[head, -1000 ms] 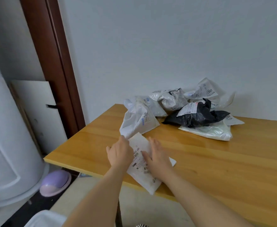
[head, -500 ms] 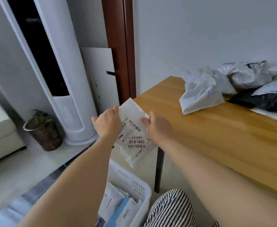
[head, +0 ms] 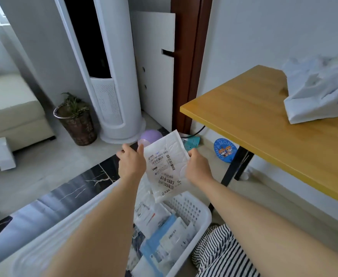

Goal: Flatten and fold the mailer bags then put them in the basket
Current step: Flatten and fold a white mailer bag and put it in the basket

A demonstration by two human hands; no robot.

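Gripping the mailer (head: 165, 168) by its side edges, the left hand (head: 131, 163) and right hand (head: 198, 169) hold it above the basket (head: 192, 208), bare floor (head: 44, 172) leftward, bench (head: 264, 124) edge rightward, white bags (head: 320, 92) piled there.

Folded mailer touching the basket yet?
Cannot tell. In the head view the folded mailer, pinched by left hand and right hand, overlaps the basket rim; no gap or contact shows.

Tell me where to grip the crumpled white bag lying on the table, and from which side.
Take the crumpled white bag by its near left corner, coming from the table's open left end. That corner lies flat and free on the wood, while the rest bunches upward and runs out of view. Both hands are busy with the padded mailer.
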